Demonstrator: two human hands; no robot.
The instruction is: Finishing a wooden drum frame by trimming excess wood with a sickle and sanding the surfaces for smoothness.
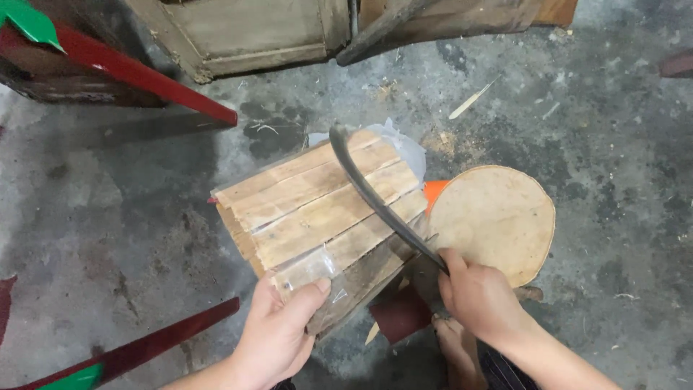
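Starting at the far left, we are seeing a red painted wooden bar with a green tip (137,72) slanting across the upper corner, and a second red bar with a green end (137,350) lying along the lower edge of the grey, stained concrete floor (108,217).

Moving rightward, we are looking at our left hand (278,336), which is gripping the near end of a flat bundle of pale wooden slats wrapped in clear plastic (317,206) — the thumb is pressing down on top of the crinkled plastic and the fingers are curling underneath, so the hand is clenched around the bundle's edge. The bundle is sitting in the middle of the view, tilted up off the floor and angled away from us toward the upper right.

Across the top of the slats a long, dark, curved metal blade (372,195) is lying, its tip reaching past the bundle's far edge. Our right hand (480,300) is closed tightly around the blade's handle end, just beside the bundle's right corner.

Further right, a round, pale wooden disc (498,220) is resting just behind that hand, with a bit of something orange (435,191) showing at its left rim. A dark red block (401,314) is lying below, between the two hands.
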